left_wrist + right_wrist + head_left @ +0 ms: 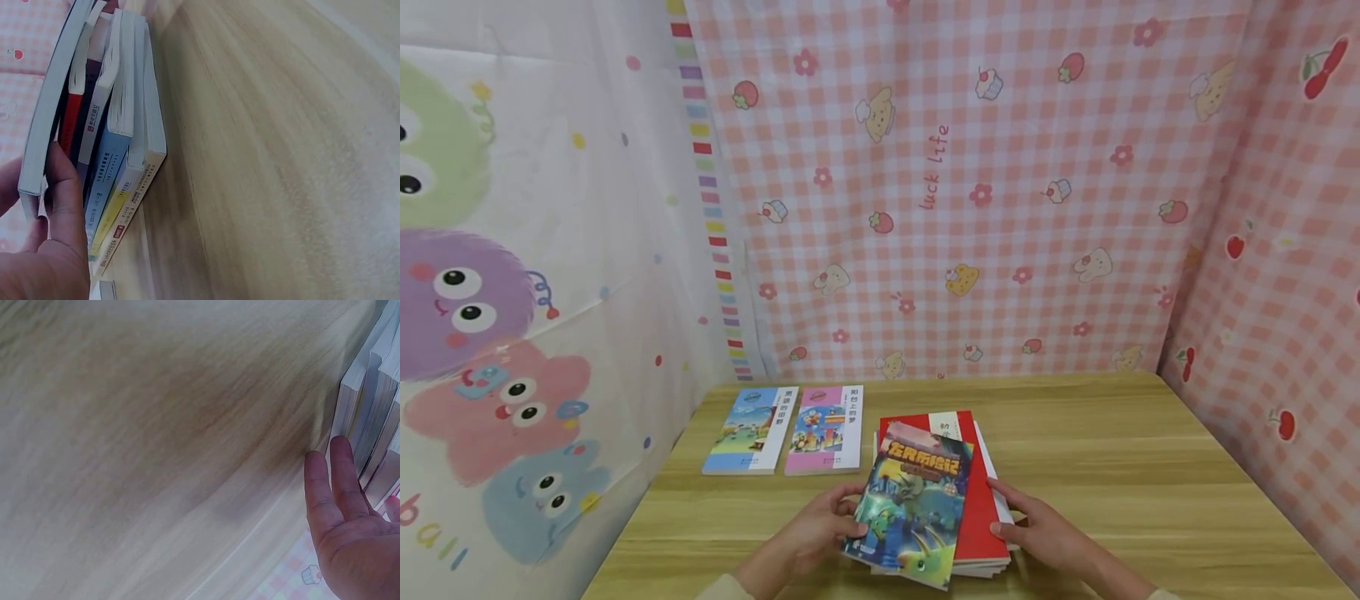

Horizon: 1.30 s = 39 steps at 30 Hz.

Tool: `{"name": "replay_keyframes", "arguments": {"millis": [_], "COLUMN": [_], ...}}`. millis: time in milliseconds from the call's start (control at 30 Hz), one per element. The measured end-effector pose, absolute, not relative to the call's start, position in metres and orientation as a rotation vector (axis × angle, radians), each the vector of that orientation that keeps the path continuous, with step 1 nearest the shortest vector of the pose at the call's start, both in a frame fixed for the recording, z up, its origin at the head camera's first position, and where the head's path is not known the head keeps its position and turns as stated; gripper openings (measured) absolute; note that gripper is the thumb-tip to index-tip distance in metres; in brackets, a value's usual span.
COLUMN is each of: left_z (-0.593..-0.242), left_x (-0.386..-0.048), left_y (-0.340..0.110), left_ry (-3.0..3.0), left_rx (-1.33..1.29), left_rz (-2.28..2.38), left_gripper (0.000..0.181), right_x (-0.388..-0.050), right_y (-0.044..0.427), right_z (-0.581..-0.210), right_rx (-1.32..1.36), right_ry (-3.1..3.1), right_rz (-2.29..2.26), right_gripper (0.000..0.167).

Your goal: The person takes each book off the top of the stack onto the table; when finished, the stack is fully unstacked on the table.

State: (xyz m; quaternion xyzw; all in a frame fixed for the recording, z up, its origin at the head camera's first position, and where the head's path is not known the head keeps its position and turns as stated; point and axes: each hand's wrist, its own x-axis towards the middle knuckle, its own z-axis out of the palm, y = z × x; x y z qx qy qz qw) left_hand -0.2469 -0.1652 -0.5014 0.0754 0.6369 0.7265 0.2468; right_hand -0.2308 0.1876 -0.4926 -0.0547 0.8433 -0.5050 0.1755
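Observation:
In the head view my left hand [818, 527] pinches the left edge of a colourful dinosaur comic book [917, 508], thumb on its cover. The comic lies askew over a red-covered book [983, 512] on top of a stack. From the left wrist view, the comic [53, 106] is lifted at a slant off the stack, whose spines [109, 169] face my fingers. My right hand [1047, 533] rests against the stack's right side, thumb at the red cover's edge. Its fingers [342, 469] stretch out fairly straight beside the page edges in the right wrist view.
Two thin books, one blue [750, 431] and one pink [825, 431], lie side by side at the back left of the wooden table [1112, 467]. A pink checked curtain [1022, 150] hangs behind, and a white cartoon curtain [625, 208] on the left.

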Motion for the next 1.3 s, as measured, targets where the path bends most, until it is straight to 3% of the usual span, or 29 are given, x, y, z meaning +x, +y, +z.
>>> {"name": "replay_keyframes", "arguments": {"millis": [500, 1300], "left_z": [-0.501, -0.497], "left_x": [-0.239, -0.236], "left_y": [-0.183, -0.253], "left_ry": [1.666, 1.699], "left_rx": [0.16, 0.064], "left_rz": [2.083, 2.163], "left_gripper": [0.065, 0.069], "right_x": [-0.229, -0.229], "right_y": [0.188, 0.19], "right_z": [-0.492, -0.495], "right_rx": [-0.146, -0.167], "right_ry": [2.398, 2.381], "right_rz": [-1.438, -1.464], "right_gripper": [0.075, 0.076]}}
